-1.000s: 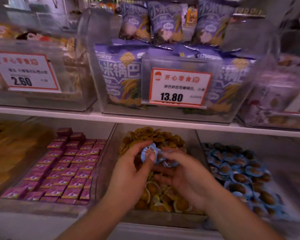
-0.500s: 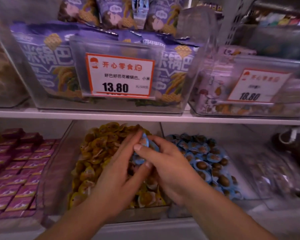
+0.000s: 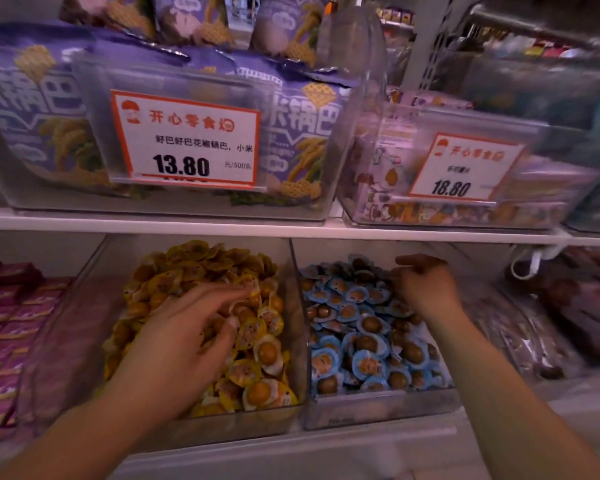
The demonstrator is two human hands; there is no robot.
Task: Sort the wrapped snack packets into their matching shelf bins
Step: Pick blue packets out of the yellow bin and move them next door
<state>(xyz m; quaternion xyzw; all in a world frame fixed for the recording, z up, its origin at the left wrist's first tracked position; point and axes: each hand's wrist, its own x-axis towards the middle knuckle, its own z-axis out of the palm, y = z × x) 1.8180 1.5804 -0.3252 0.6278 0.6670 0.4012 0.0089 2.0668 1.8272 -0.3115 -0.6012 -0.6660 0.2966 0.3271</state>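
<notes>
Item: blue-wrapped snack packets point(image 3: 357, 327), round, each showing a brown sweet. Location: heaped in the clear blue-packet bin point(image 3: 378, 408) on the lower shelf, right of centre. No blue packet can be seen among the yellow ones from this view, though the hand covers part of that heap.

Item: yellow-wrapped snack packets point(image 3: 257, 355), same round form. Location: heaped in the clear yellow-packet bin point(image 3: 293, 327), touching the blue bin's left wall.

Right hand point(image 3: 421, 284): reaching to the far side of the blue heap, knuckles up, fingers curled down into the packets. Whether it pinches a packet or has let one go cannot be told; the fingertips are hidden. Judged purpose: delivering a blue packet to its matching heap.

Left hand point(image 3: 184, 337): lying over the yellow heap, fingers spread and nearly straight, touching packets, gripping none that shows. Judged purpose: combing the heap for strays.

Surroundings, lower shelf: magenta boxed sweets point(image 3: 0, 327) in rows to the far left; dark blurred packs point(image 3: 568, 317) to the right.

Upper shelf, above the white shelf edge point(image 3: 153, 223): purple snack bags point(image 3: 309, 140) in a clear bin carrying a price card point(image 3: 187, 140) reading 13.80; to its right a second bin with a card point(image 3: 461, 164) reading 18.80, its contents blurred.

Progress, judged: the two heaps look cleanly separated by colour; sorting appears far along.
</notes>
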